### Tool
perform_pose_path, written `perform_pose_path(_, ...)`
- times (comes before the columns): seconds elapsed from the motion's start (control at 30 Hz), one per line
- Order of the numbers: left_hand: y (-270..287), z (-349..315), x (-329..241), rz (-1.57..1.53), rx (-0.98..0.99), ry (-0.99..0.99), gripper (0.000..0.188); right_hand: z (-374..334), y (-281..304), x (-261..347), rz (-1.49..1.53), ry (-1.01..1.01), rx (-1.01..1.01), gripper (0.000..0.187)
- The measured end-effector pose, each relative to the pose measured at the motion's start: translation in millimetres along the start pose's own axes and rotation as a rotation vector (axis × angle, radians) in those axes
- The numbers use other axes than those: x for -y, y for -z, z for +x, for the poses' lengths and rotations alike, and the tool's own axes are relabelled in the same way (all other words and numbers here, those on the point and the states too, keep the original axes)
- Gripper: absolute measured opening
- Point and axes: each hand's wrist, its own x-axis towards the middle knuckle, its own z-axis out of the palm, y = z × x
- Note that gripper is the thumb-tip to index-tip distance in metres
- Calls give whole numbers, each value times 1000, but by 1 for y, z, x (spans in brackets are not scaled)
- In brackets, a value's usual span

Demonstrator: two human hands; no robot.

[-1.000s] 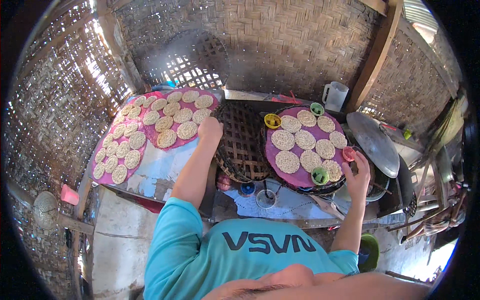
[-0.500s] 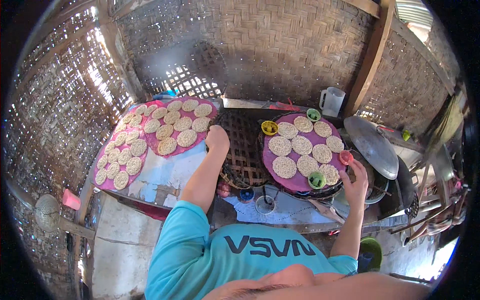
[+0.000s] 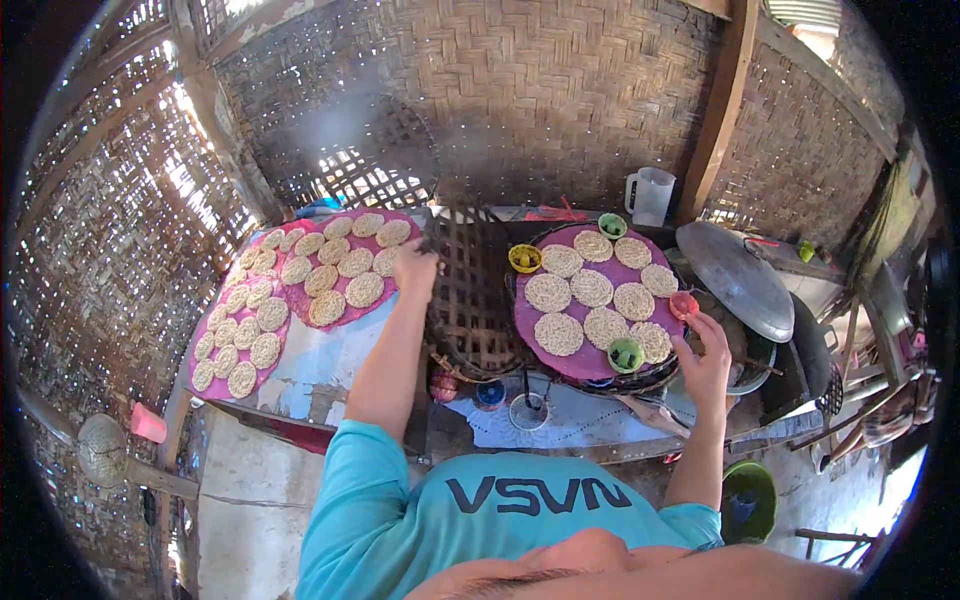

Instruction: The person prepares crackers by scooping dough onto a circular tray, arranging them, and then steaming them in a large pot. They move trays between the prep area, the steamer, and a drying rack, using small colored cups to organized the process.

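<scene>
My left hand (image 3: 416,268) is closed at the left rim of a dark woven bamboo tray (image 3: 475,300), beside a pink sheet (image 3: 345,312) of round noodle cakes. The rim seems to be in its fingers, though the grip is partly hidden. On the right, my right hand (image 3: 708,355) has thumb and fingers apart, its fingertips touching a small red cup (image 3: 683,305). That cup stands at the edge of a purple-pink sheet (image 3: 575,322) laid with pale round noodle cakes (image 3: 591,288). Around this sheet are a yellow cup (image 3: 524,258) and green cups (image 3: 626,354).
A large metal lid (image 3: 735,280) leans over a pan at the right. Behind stands a clear pitcher (image 3: 650,196). Toward me are a glass (image 3: 528,411) and a blue container (image 3: 490,395). A green bucket (image 3: 748,500) is on the floor, and a pink cup (image 3: 148,423) hangs left.
The view has shifted slightly, moving the table's things a little left in the picture. My left hand has shifted slightly up and left; my right hand stays at the red cup.
</scene>
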Motion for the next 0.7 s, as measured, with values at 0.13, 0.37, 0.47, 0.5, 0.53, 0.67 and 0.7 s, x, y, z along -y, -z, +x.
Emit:
perform_pose_path(0.13, 32, 6, -65, 92, -43, -314, 32, 1, 3, 9, 40, -50, 15, 33)
perform_pose_path(0.37, 7, -69, -181, 235, -329, -968, 28, 15, -11, 11, 726, -199, 17, 49)
perform_pose_path(0.47, -3, -101, -188, 469, -95, -1282, 26, 35, 0, 28, 1100, -204, 3, 60)
perform_pose_path(0.5, -9, -106, -188, 436, 2, -1426, 26, 42, 2, 34, 1270, -221, 6, 63)
perform_pose_path(0.53, -16, -111, -186, 396, 102, -1570, 27, 49, 5, 39, 1439, -236, 6, 65)
perform_pose_path(0.67, -36, -130, -163, 501, 302, -1850, 29, 66, 13, 22, 1444, -458, -103, 58)
perform_pose_path(0.7, -43, -133, -156, 459, 321, -1851, 30, 66, 10, 23, 1375, -481, -144, 45)
